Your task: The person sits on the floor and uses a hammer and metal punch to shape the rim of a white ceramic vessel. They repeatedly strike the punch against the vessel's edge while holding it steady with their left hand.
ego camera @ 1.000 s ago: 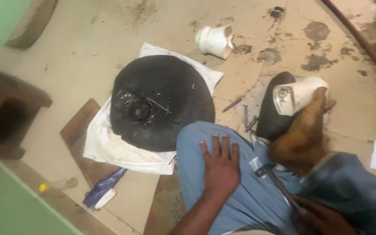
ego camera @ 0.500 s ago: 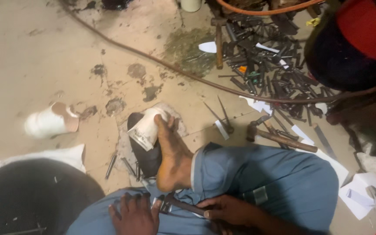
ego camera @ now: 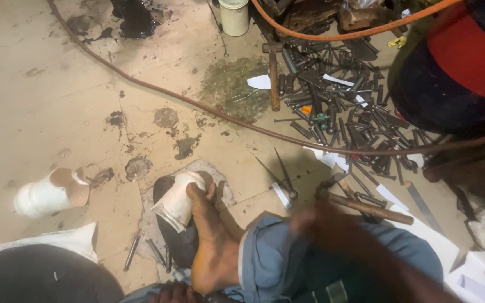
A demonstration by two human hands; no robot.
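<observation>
We are swinging our right hand [ego camera: 332, 227] up off the lap, where it was resting half a second ago with a thin metal tool. It is now blurring past the knee, just right of our foot [ego camera: 214, 252]. Its fingers are smeared by the motion, so we cannot tell how far they are opening or whether they are carrying anything. The hammer [ego camera: 377, 210] is lying on the floor right of the foot, just beyond the blurred hand, which is nearer to it than before. Our left hand [ego camera: 175, 293] is barely showing below the foot at the frame's edge, its fingers hidden. The foot is pressing on a cup [ego camera: 176, 205] over a dark shoe [ego camera: 178, 244]. A tool pile [ego camera: 343, 106] is lying well beyond the foot.
</observation>
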